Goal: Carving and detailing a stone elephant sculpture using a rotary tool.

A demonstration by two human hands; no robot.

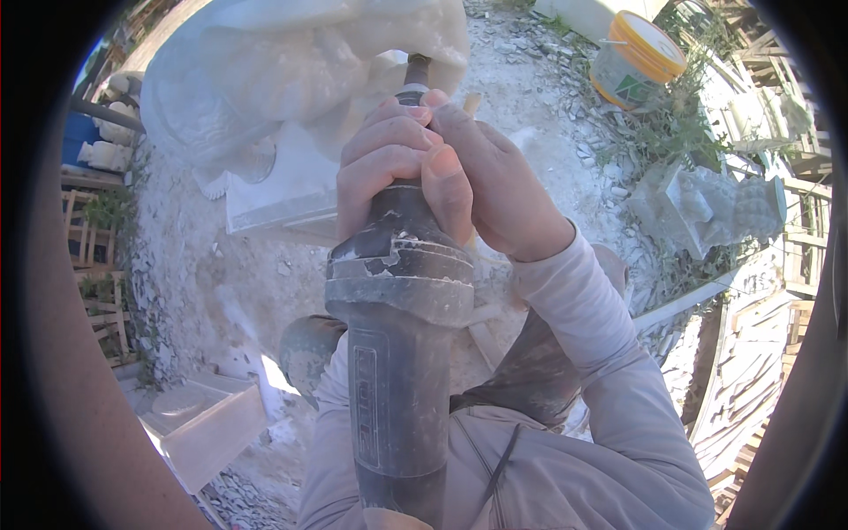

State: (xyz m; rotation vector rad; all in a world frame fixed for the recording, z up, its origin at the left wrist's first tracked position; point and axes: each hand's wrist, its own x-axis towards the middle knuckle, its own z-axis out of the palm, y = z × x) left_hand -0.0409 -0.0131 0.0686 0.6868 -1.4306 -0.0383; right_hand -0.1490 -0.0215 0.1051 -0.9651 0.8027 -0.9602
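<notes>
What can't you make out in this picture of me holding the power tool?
All in the head view:
Power tool: its very tip is lost where the nose meets the large pale block.
Left hand: palm and wrist hidden behind the tool.
Right hand: some fingers hidden behind the tool.
Large pale block: top cut off by the upper edge.
Bucket: contents hidden by its lid.

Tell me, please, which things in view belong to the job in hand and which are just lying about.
Apparently in use:
Power tool, gripped by the right hand
Large white stone by the tool's tip

Apparently just lying about:
Yellow-rimmed bucket, upper right
Grey stone, right
Pale block, lower left
</notes>
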